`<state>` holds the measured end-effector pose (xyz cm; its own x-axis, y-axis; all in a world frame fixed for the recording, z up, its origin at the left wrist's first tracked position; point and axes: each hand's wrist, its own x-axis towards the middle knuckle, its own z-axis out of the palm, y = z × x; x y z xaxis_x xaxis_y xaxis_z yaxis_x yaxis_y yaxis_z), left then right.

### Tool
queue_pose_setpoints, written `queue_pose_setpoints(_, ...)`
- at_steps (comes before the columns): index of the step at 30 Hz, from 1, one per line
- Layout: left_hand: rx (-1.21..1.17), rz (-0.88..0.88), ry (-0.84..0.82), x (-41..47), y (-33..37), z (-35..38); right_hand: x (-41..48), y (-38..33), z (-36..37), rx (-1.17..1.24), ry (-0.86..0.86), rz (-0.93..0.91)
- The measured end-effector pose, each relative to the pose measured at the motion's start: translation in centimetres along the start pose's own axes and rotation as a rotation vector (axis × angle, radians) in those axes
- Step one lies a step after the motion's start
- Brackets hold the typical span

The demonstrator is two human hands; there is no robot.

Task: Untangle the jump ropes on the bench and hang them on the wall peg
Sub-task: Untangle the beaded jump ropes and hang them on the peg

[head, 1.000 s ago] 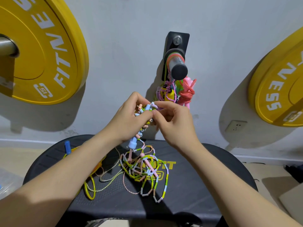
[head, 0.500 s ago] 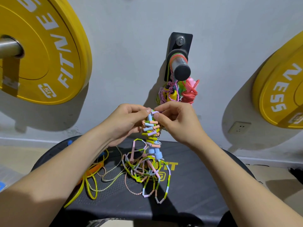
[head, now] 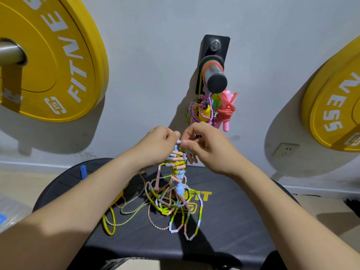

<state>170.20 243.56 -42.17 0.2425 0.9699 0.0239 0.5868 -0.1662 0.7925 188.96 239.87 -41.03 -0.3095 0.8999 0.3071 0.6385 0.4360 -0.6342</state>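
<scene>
Head view: I have both hands lifted above the surface (head: 243, 227). The left hand (head: 155, 147) and the right hand (head: 208, 149) each pinch the top of the beaded rope (head: 177, 164). Its wound coil hangs between them, so the slack drops free onto the far middle of the surface. The grip looks meant to keep the wraps tight, though I cannot quite tell which fingers trap the end. A yellow rope (head: 111, 233) lies loose to the left. The wall peg (head: 215, 78) beyond carries hung bundles (head: 226, 110).
</scene>
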Motion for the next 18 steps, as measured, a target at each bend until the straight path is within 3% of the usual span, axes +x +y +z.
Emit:
queue_pose_setpoints(5, 0.008, -0.037, 0.137, 0.6, 0.1, 0.0, 0.2, 0.4, -0.7, 0.115, -0.057, 0.038)
queue_pose_setpoints(8, -0.187, -0.091, 0.228, 1.7, -0.4, -0.6, 0.0, 0.4, -0.5, 0.103, -0.019, -0.014)
queue_pose_setpoints(12, -0.206, -0.096, 0.330, 1.9, -0.1, -0.3, 0.0, -0.1, -0.1, 0.164, 0.002, -0.051)
queue_pose_setpoints(16, -0.631, -0.152, -0.004, 1.5, 0.0, -0.2, -0.5, 0.6, 0.1, 0.161, 0.027, 0.002)
queue_pose_setpoints(18, -0.591, -0.118, -0.095, 1.2, -0.2, -0.1, -0.6, 0.8, 0.3, 0.053, 0.029, 0.031)
